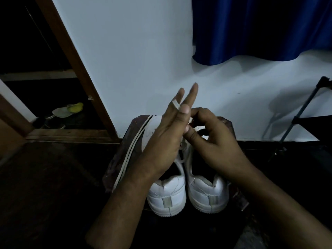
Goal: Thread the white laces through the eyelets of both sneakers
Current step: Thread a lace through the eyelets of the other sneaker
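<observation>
White flat laces are the working item: one lace [176,104] is looped over a finger of my left hand [166,133], whose fingers are straight and spread, above the pair of white leather sneakers. My right hand [212,139] is curled, its fingers [196,114] pinching what appears to be the lace end; the pinch point is partly hidden by my left thumb. A second white lace [133,151] lies loose on the left of the left sneaker [168,193], across the dark wrapped stool top [115,169]. The right sneaker [208,193] stands touching the left sneaker, heels toward me.

Probable faults, as judged from this position:
- The loop slides off the straight finger, because nothing clamps it.
- The lace twists before entering an eyelet.
- Low light hides the eyelets, so one may be skipped.
- The loose lace, left of the left sneaker, slips off the stool edge if snagged by my forearm.
</observation>
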Tool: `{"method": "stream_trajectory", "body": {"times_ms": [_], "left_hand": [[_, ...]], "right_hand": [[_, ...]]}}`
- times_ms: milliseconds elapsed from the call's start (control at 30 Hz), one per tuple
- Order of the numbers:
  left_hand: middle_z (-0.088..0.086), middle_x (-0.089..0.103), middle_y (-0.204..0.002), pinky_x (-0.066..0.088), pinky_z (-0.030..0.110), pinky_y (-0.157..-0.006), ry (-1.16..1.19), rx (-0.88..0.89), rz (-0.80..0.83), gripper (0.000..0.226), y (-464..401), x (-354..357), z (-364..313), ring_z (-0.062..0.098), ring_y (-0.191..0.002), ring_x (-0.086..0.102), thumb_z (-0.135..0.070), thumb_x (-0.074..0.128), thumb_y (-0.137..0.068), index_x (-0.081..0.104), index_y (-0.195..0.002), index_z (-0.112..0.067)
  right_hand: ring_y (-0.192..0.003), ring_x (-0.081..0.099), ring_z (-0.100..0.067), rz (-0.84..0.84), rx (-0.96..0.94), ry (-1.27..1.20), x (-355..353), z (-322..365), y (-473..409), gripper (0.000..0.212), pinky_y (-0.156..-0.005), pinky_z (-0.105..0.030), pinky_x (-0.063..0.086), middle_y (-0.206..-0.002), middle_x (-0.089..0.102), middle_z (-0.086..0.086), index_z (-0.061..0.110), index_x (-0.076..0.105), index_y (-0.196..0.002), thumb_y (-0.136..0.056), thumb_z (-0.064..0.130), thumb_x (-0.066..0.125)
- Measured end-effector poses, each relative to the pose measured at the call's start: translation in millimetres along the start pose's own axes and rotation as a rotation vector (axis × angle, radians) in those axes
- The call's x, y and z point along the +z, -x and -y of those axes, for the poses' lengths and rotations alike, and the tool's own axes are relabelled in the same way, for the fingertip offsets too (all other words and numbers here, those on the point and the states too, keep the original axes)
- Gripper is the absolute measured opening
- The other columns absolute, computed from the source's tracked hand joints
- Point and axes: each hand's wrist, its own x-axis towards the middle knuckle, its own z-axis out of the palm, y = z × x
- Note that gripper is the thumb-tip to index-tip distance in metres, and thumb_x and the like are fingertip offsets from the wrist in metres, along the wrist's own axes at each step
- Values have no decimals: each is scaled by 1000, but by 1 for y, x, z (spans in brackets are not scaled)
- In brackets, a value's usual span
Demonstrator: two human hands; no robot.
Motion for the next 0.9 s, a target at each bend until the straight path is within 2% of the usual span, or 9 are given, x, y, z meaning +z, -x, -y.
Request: {"method": "stream_trajectory", "body": {"times_ms": [100,200,300,400,500,600,700,767,900], "left_hand": [[-22,32,-163,33,3,-104,56,-5,-57,43,-2,-2,2,-17,-141,32,-44,34,-109,43,-150,-50],[-17,53,-151,36,31,-115,265,-52,-280,40,-12,-12,10,2,-139,49,-53,37,-106,54,-142,-51],[-1,69,-135,41,38,-112,751,-155,-365,44,-18,-26,14,17,-128,63,-40,31,-110,62,-137,-25],[1,76,-90,53,37,-97,986,-178,-350,42,-15,-29,10,17,-93,76,-35,35,-108,69,-118,-12],[-6,39,-53,38,21,-46,791,-192,-320,36,-13,-24,7,5,-40,36,-36,46,-105,72,-106,-12],[0,44,-60,30,21,-46,130,-113,-169,34,-8,-16,2,10,-45,36,-49,60,-97,78,-101,-21],[-16,56,-53,36,6,-55,-234,76,-26,21,-1,-1,-3,-5,-50,51,-25,68,-98,78,-85,-12],[-15,54,-53,36,8,-55,-257,57,-98,27,-1,-1,3,-3,-50,51,-24,68,-99,72,-74,-15],[-2,62,-69,49,34,-65,172,-139,-419,24,-12,-17,18,20,-67,63,-32,69,-88,67,-68,-19]], "right_hand": [[-87,63,-13,-33,-22,-25,-2,1,-1,20,-76,-25,49,-93,62,-3,17,65,-87,-100,31,58],[-77,57,-17,-36,125,-480,-9,10,-3,38,-74,-27,45,-79,59,-7,8,59,-74,-102,32,48],[-59,46,-18,-140,313,-925,-20,17,-8,44,-67,-29,42,-62,45,-2,19,47,-62,-103,36,43],[-52,30,-14,-236,376,-860,-28,11,-10,44,-57,-28,38,-57,30,3,21,45,-62,-103,38,44],[-50,26,-14,-223,368,-569,-25,5,-7,42,-48,-26,31,-55,30,0,19,58,-67,-101,42,50],[-46,25,-12,-143,282,-426,-18,7,-4,37,-44,-21,24,-53,32,-2,16,66,-74,-97,43,55],[-42,34,-3,-101,222,-388,-17,10,-3,28,-43,-16,30,-51,43,8,13,67,-83,-99,33,56],[-43,32,-4,-116,240,-390,-21,5,-4,26,-42,-15,28,-53,42,7,14,67,-84,-98,33,56],[-55,46,-11,-129,273,-236,-38,-15,-8,36,-55,-24,39,-65,56,-12,15,68,-83,-98,46,60]]}}
